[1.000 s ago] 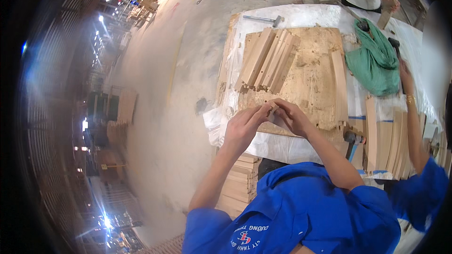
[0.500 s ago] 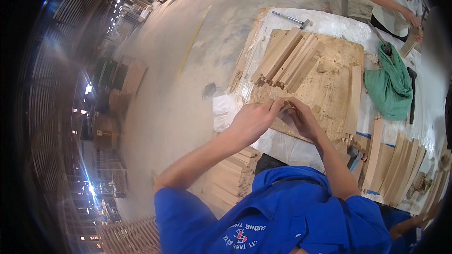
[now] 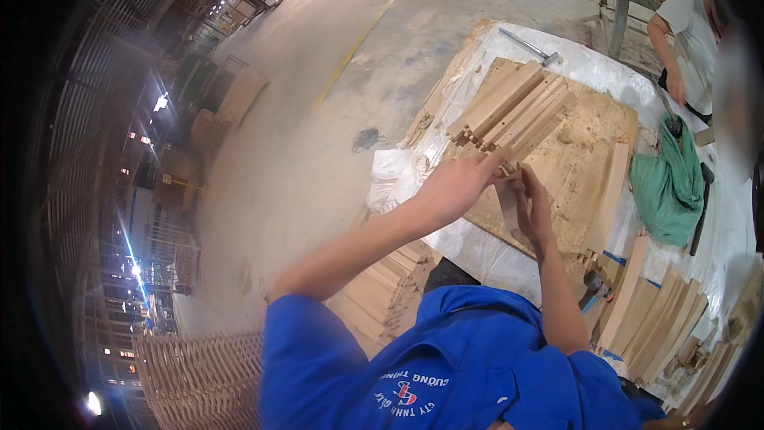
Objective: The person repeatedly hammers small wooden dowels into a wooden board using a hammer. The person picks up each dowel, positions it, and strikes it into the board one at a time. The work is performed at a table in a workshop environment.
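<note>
Over the worn wooden board (image 3: 585,123) my two hands meet at a pale wooden piece (image 3: 508,205). My right hand (image 3: 536,205) has its fingers closed around this piece, which tilts down toward me. At the top end of the piece, my left hand (image 3: 461,185) is closed, its fingertips pinched together; whatever lies between them is too small to make out. Just beyond my fingers lies a stack of wooden strips (image 3: 509,107), side by side, with small pegs or holes at their near ends.
A hammer (image 3: 529,46) lies at the table's far edge. To the right are a lone wooden strip (image 3: 609,199), a green cloth (image 3: 668,183) and upright wooden pieces (image 3: 660,318). A co-worker (image 3: 688,52) stands at the far right. More strips (image 3: 374,291) are stacked at my left side.
The view has shifted, so the table sits lower and further right. My left hand has come over the end of the piece, and more of the piece shows. The co-worker's arm has lowered.
</note>
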{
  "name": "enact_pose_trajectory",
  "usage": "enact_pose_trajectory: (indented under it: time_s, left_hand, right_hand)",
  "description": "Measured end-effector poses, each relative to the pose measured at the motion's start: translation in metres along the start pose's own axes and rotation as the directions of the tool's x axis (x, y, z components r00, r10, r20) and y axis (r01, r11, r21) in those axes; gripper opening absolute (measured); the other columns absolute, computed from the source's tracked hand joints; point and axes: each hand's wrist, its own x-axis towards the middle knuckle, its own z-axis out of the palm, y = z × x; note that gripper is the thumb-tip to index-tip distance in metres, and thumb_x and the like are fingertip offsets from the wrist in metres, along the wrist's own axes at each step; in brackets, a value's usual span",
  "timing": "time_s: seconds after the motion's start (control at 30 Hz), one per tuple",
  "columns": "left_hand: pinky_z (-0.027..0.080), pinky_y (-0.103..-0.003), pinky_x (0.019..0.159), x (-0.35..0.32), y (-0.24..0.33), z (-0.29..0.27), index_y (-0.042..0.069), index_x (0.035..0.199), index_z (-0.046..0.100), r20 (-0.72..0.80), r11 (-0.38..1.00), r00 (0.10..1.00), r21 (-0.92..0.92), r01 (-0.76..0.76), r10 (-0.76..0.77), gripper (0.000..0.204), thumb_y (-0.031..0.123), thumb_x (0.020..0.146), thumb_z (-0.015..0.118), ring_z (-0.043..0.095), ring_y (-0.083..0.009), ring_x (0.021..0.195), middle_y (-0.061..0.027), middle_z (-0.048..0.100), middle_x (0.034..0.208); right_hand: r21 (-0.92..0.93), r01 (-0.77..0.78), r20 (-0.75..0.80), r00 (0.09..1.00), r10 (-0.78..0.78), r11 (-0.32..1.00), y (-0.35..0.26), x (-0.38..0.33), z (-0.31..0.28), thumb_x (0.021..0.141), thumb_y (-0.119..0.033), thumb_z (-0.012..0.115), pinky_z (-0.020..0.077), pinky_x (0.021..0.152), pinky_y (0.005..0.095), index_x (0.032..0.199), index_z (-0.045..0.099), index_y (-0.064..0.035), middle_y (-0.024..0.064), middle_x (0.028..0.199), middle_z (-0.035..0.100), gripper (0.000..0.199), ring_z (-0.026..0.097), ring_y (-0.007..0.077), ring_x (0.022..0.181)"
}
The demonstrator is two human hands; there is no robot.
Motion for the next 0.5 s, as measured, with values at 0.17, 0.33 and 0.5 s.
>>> enact_pose_trajectory:
  time_s: [0.17,0.33,0.5]
  left_hand:
    - [0.055,-0.033,0.081,0.015,-0.002,0.009,0.001,0.105,0.073,-0.108,0.929,0.979,-0.348,0.127,-0.175,0.019,0.011,0.089,0.069,0.073,-0.0245,0.089,-0.0131,0.075,0.098]
    - [0.052,-0.031,0.089,0.002,-0.019,0.042,-0.003,0.115,0.066,-0.108,0.884,0.966,-0.438,0.166,-0.235,0.023,0.009,0.097,0.065,0.067,-0.0163,0.096,-0.0119,0.073,0.106]
    - [0.046,-0.033,0.1,-0.031,-0.03,0.084,-0.005,0.128,0.055,-0.239,0.604,0.887,-0.795,0.054,-0.395,0.035,0.007,0.096,0.064,0.058,-0.0183,0.114,-0.0156,0.058,0.127]
  right_hand:
    - [0.116,-0.161,-0.061,0.984,0.168,0.98,0.008,0.004,-0.009,0.1,-0.017,0.053,0.049,0.093,0.0333,0.126,0.058,-0.0015,0.0153,0.116,0.067,0.031,0.065,0.0212,0.104]
    - [0.633,-0.195,0.083,0.979,0.185,0.749,0.012,-0.006,-0.007,0.086,-0.006,0.066,0.0494,0.097,0.0345,0.13,0.054,0.0036,0.017,0.12,0.064,0.047,0.061,0.0233,0.116]
    - [-0.176,-0.024,-0.088,0.996,0.009,0.984,-0.011,-0.019,0.006,0.091,-0.023,0.065,0.0438,0.103,0.0429,0.124,0.063,-0.0091,0.013,0.119,0.065,0.036,0.057,0.0301,0.118]
